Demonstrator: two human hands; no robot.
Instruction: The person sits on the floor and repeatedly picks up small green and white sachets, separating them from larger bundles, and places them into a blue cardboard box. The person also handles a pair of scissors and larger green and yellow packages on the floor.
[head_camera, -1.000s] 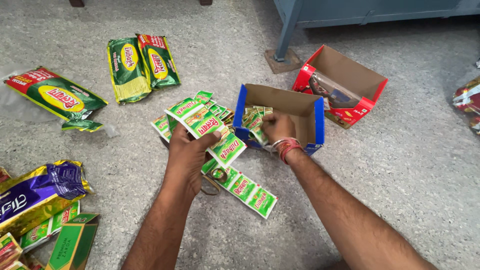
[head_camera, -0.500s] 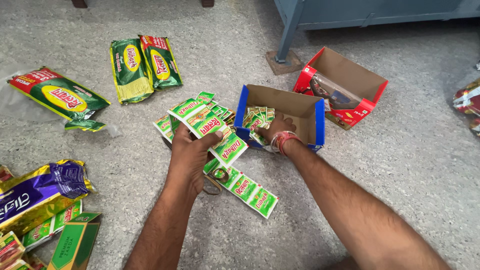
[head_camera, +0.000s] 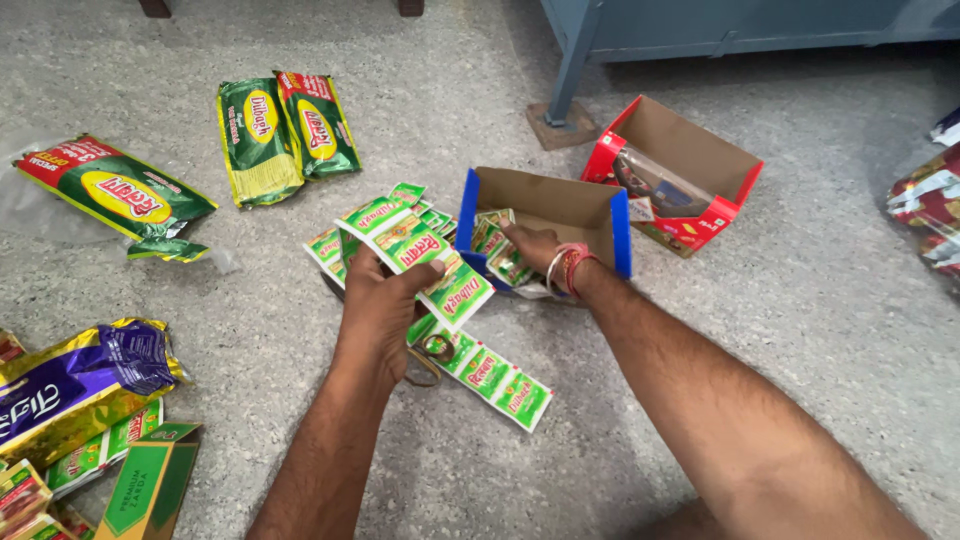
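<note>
While my left hand (head_camera: 385, 300) pinches strip of green sachets (head_camera: 415, 250), strip's long side slants from upper left down to lower right, over grey floor (head_camera: 700, 380). Strip's tail hangs under wrist, partly hidden. Right hand (head_camera: 535, 250) reaches into blue box (head_camera: 620, 225), touching sachets; fingers hidden, can't tell grip.

right hand (head_camera: 533, 247) fingers: hidden among sachets inside the blue box (head_camera: 620, 232)
red packets (head_camera: 928, 205): cut off by right edge
purple pouch (head_camera: 70, 385): cropped at left edge
</note>
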